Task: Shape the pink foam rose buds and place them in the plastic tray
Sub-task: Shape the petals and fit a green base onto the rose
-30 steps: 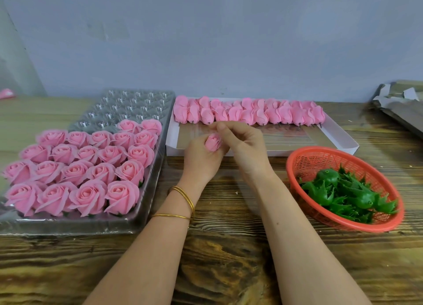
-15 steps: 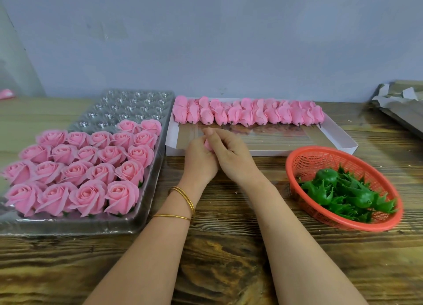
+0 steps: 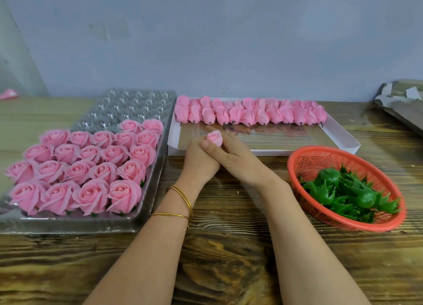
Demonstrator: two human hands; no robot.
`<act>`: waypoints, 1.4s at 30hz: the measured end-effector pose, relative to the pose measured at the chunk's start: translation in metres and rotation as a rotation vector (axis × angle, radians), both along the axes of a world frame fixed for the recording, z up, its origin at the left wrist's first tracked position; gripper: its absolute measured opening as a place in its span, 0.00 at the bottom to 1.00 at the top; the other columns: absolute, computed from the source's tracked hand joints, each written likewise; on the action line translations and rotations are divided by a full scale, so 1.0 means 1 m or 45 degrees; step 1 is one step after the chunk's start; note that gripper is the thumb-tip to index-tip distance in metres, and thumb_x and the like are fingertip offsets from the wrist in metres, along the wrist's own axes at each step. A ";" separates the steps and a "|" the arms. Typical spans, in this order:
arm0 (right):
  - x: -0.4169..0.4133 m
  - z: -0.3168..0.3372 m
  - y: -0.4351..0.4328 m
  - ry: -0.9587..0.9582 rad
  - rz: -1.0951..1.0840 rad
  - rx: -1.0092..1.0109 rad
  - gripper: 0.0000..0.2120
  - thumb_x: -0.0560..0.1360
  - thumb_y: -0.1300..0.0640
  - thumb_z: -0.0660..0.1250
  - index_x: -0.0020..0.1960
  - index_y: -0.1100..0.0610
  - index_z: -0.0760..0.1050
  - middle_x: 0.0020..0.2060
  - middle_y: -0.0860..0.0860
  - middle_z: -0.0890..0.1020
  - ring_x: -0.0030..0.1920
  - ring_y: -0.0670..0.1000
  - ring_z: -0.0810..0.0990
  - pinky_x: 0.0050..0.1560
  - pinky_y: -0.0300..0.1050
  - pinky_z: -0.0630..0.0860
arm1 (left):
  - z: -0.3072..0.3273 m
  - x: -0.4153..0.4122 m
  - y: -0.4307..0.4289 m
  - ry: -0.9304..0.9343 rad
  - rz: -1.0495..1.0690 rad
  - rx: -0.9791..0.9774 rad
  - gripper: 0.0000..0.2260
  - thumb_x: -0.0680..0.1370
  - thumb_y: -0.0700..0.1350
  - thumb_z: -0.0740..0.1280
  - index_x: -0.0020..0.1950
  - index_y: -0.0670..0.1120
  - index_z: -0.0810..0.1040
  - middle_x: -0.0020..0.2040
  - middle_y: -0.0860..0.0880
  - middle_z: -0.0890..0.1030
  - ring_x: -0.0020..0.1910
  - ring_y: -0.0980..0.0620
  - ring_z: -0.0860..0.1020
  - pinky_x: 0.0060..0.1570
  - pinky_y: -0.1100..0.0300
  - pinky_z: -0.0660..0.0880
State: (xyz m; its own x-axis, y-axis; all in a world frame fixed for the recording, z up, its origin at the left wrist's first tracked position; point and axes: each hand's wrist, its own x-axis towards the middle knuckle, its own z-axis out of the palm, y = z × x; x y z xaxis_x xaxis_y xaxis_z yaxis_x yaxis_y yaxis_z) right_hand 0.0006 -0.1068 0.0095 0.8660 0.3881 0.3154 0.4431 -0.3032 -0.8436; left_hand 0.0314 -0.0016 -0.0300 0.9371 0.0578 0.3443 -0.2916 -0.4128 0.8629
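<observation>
Your left hand (image 3: 199,160) and right hand (image 3: 231,152) close together around one bud (image 3: 214,137), probably mid-shaping. Tray (image 3: 68,224) about two-thirds filled with roses (image 3: 91,165); back pockets empty. One row of buds (image 3: 249,112) remains in box (image 3: 343,142).

Glossy clear plastic tray (image 3: 151,204), matt foam rosebud (image 3: 215,137), rough-grained wooden table (image 3: 229,254).
</observation>
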 end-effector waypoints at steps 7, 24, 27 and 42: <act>-0.003 0.007 -0.013 0.367 -0.060 0.306 0.14 0.71 0.47 0.73 0.55 0.49 0.79 0.49 0.45 0.84 0.49 0.40 0.81 0.49 0.35 0.78 | 0.014 -0.017 -0.002 0.144 -0.317 -0.232 0.06 0.66 0.42 0.73 0.41 0.47 0.82 0.39 0.48 0.84 0.42 0.53 0.82 0.45 0.56 0.78; -0.001 0.006 0.004 0.143 -0.211 0.189 0.15 0.82 0.50 0.61 0.45 0.54 0.84 0.42 0.59 0.86 0.44 0.43 0.81 0.53 0.37 0.74 | 0.027 -0.036 -0.008 0.213 -0.457 -0.129 0.12 0.68 0.28 0.71 0.44 0.44 0.79 0.36 0.53 0.80 0.45 0.54 0.81 0.43 0.61 0.79; -0.001 0.004 0.003 0.087 -0.233 0.094 0.19 0.81 0.48 0.61 0.45 0.60 0.82 0.45 0.61 0.85 0.49 0.52 0.83 0.58 0.47 0.75 | 0.029 -0.036 -0.009 0.162 -0.435 -0.094 0.12 0.69 0.30 0.72 0.42 0.47 0.78 0.38 0.52 0.80 0.47 0.52 0.81 0.45 0.55 0.78; -0.005 0.003 -0.001 0.178 -0.239 -0.042 0.28 0.74 0.41 0.69 0.67 0.57 0.75 0.62 0.50 0.80 0.63 0.47 0.76 0.69 0.51 0.69 | 0.021 -0.028 -0.009 -0.022 -0.333 0.014 0.15 0.74 0.35 0.66 0.33 0.54 0.74 0.32 0.58 0.75 0.36 0.74 0.74 0.36 0.80 0.68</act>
State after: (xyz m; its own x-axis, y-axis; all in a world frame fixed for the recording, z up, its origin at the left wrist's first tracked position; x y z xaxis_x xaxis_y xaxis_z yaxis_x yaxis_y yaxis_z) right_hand -0.0044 -0.1080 0.0130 0.9582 0.2245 0.1772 0.2562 -0.3979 -0.8809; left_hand 0.0031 -0.0107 -0.0093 0.9135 -0.1895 0.3600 -0.4046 -0.3308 0.8526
